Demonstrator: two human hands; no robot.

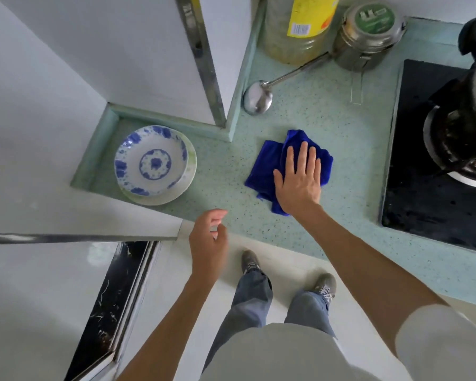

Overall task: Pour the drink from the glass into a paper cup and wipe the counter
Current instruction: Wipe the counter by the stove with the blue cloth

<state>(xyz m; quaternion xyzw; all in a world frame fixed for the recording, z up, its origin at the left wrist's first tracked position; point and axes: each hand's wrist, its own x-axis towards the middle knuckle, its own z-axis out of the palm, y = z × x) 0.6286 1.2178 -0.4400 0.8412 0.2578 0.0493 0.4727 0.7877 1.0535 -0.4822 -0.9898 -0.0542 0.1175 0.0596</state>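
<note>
A crumpled blue cloth lies on the pale green speckled counter. My right hand presses flat on the cloth with fingers spread, palm down. My left hand hovers at the counter's front edge, fingers loosely curled and holding nothing. No glass or paper cup shows in this view.
A blue-and-white patterned plate sits on a larger plate in the left nook. A metal ladle, a big yellow-labelled jar and a clip-lid metal-and-glass jar stand at the back. A black gas hob with a dark pot fills the right.
</note>
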